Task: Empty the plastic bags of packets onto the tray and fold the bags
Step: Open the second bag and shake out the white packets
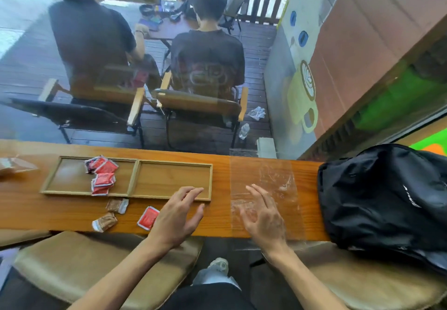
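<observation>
A two-compartment wooden tray [211, 179] lies on the counter. Several red packets [102, 174] sit in its left compartment; the right compartment holds nothing. One red packet [148, 218] and two brown packets [117, 205] [104, 222] lie on the counter in front of the tray. A clear plastic bag [266, 176] lies flat to the right of the tray. My left hand [177, 215] hovers open over the tray's near right corner. My right hand [264, 215] is open with fingers spread on the bag's near part. Another clear bag with brown packets [12, 164] lies at the far left.
A black backpack [384, 198] fills the counter's right end. The wooden counter [36, 213] is narrow, with a glass pane behind it. Beyond the glass two people sit on chairs with their backs to me. Padded seats stand below the counter's near edge.
</observation>
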